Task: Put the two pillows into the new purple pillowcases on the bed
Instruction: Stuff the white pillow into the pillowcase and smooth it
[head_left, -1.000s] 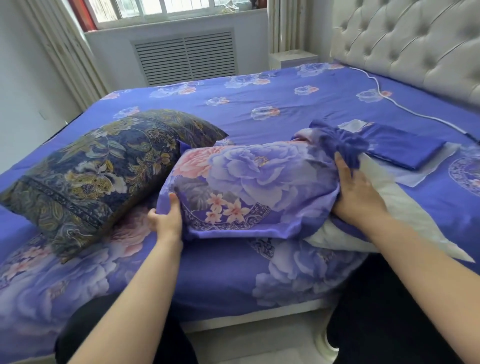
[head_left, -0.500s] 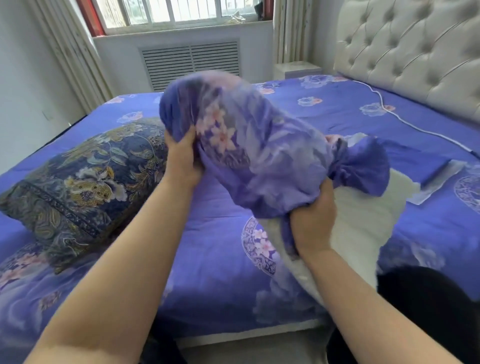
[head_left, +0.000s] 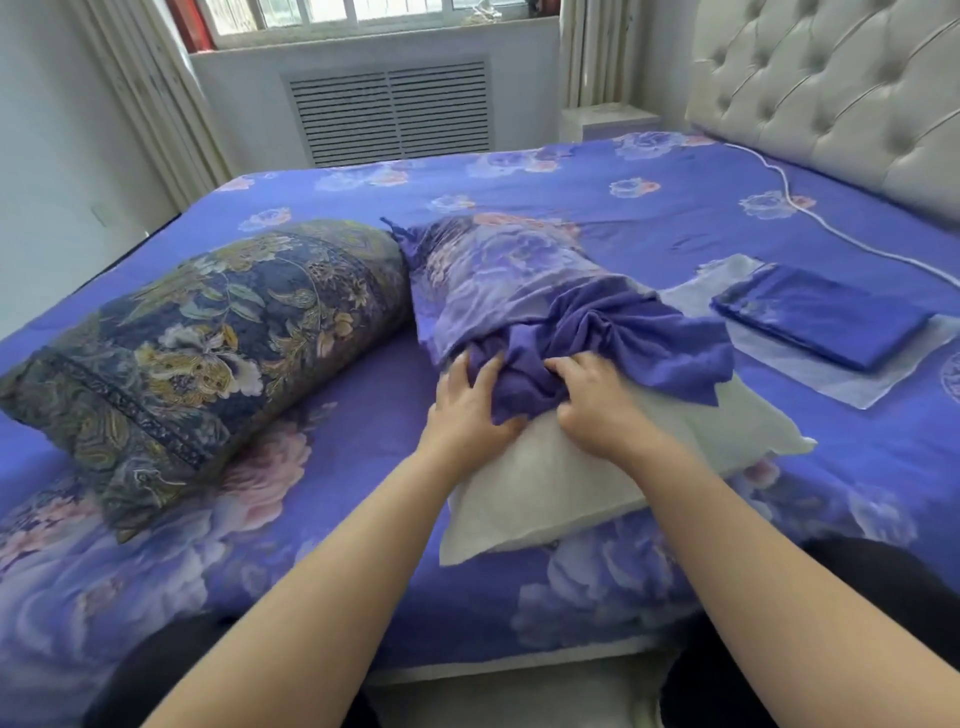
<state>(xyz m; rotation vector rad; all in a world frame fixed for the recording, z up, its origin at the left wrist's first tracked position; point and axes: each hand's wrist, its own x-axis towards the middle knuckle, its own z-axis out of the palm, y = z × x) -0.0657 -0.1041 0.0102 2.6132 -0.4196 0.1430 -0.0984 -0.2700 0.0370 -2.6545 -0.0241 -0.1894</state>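
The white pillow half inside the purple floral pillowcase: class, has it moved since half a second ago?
Yes. The white pillow has come down from mid-air onto the purple floral bedspread, now lying beside the dark floral pillow, gripped by both hands.

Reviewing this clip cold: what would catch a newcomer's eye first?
Mid-bed, both hands, the left hand and the right hand, grip the bunched opening of a purple pillowcase half drawn over a white pillow. To its left lies a dark floral pillow; to its right, a folded purple pillowcase.

White pillow (head_left: 545, 488) half inside bunched purple floral pillowcase (head_left: 524, 280), second pillowcase (head_left: 821, 317) folded flat nearby
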